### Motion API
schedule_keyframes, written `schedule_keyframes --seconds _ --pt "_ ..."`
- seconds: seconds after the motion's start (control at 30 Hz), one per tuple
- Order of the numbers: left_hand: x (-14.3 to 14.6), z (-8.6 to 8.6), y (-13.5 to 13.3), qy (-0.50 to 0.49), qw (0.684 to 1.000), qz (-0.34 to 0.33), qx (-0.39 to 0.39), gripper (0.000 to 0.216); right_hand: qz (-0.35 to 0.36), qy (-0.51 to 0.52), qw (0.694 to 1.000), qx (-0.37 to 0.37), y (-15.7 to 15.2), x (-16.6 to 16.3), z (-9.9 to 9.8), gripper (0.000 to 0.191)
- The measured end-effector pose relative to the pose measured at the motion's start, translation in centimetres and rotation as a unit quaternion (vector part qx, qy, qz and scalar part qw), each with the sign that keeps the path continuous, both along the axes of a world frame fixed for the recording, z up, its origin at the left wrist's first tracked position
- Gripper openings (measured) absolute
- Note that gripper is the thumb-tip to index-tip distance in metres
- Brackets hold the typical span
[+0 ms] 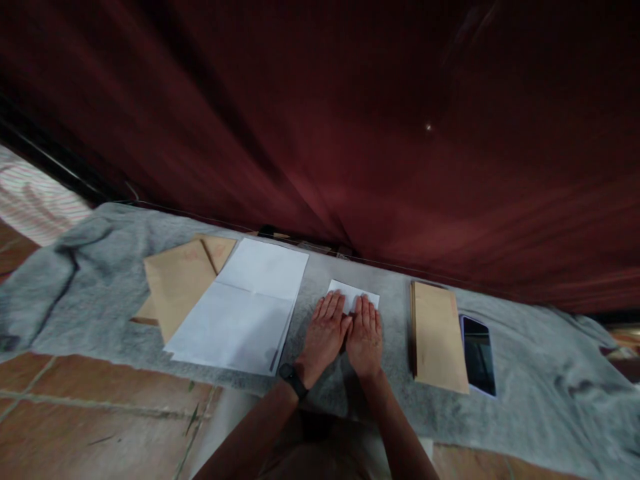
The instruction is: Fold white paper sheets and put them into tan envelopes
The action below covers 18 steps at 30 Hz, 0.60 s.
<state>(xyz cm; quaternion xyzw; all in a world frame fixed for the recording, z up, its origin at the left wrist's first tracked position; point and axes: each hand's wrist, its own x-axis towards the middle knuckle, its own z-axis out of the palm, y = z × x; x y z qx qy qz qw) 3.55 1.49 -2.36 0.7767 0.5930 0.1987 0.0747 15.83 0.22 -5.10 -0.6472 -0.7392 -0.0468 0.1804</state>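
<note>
A folded white sheet of paper (pixel 354 291) lies on the grey cloth in front of me, its far edge showing beyond my fingertips. My left hand (pixel 325 331) presses flat on its left part, fingers stretched out. Beside it, thumbs close together, my right hand (pixel 365 339) lies flat on the right part. The near part of the paper is hidden under both hands. A dark watch (pixel 293 381) is on my left wrist. Just left of my hands rests a stack of white sheets (pixel 250 307) with a crease across the top one.
Brown envelopes (pixel 181 283) lie partly under the white sheets at the left. To the right is a stack of brown envelopes (pixel 441 337), with a phone (pixel 479 355) against it. The grey cloth (pixel 540 373) covers the narrow surface; a dark red curtain (pixel 320 133) hangs behind.
</note>
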Motion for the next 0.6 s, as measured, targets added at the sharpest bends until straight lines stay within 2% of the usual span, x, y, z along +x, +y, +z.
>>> schedule_keyframes --seconds 0.17,0.3,0.6 --pt "-0.3 -0.4 0.2 0.027 0.999 0.034 -0.016 0.055 -0.009 0.003 1.000 -0.010 0.0 0.4 -0.1 0.057" --pt "0.0 -0.7 0.2 0.039 0.998 0.051 -0.015 0.058 -0.048 0.003 0.999 -0.014 -0.3 1.4 -0.1 0.057" --pt "0.2 -0.8 0.1 0.052 0.997 0.049 -0.004 0.059 -0.094 0.016 0.995 0.009 -0.9 3.8 -0.2 0.057"
